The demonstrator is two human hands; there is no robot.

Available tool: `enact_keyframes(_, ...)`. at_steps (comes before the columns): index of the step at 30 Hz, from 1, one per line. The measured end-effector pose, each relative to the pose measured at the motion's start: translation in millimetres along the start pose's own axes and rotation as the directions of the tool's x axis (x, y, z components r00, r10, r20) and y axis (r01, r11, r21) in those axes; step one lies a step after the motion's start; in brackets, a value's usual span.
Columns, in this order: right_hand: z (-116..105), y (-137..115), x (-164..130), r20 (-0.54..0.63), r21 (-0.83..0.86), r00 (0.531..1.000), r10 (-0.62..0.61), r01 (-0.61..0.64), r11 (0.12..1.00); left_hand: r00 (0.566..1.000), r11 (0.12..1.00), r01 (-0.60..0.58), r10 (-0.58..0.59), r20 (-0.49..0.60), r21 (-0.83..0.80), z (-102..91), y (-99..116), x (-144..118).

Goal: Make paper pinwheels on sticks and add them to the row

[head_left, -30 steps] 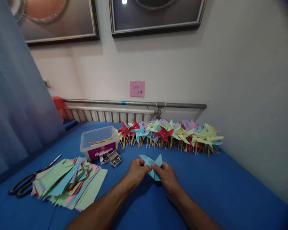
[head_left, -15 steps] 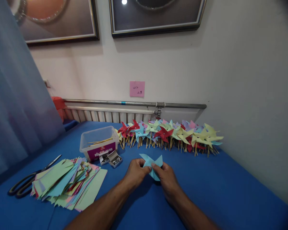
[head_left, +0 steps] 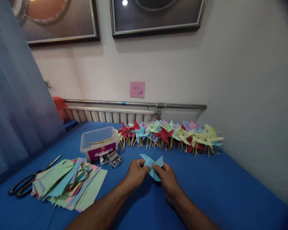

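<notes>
Both hands stay where they were a moment ago: the left hand [head_left: 136, 172] and right hand [head_left: 167, 178] pinch the light blue paper pinwheel [head_left: 151, 164] between closed fingertips, just above the blue table [head_left: 230, 191], near the middle. The paper has barely shifted.

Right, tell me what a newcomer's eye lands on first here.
The long row of colourful paper pinwheels on wooden sticks along the far wall. Then the light blue folded paper piece, pinched between the left hand and right hand mid-table. At left, a fanned stack of pastel paper sheets beside black-handled scissors.
</notes>
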State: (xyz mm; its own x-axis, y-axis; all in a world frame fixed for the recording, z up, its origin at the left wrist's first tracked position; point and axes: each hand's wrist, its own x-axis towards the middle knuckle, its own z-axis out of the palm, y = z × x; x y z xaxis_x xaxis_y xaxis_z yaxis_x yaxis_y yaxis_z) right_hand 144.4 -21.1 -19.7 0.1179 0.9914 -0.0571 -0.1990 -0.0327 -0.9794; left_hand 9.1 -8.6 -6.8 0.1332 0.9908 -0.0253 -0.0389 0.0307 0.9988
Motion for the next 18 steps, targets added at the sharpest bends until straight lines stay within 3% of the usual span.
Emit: enact_keyframes(18,-1.4,4.3,2.3,0.021,-0.035,1.0,-0.001,0.002,0.999,1.0,1.0,-0.004,0.004,0.007,0.026,0.1,-1.7,0.3)
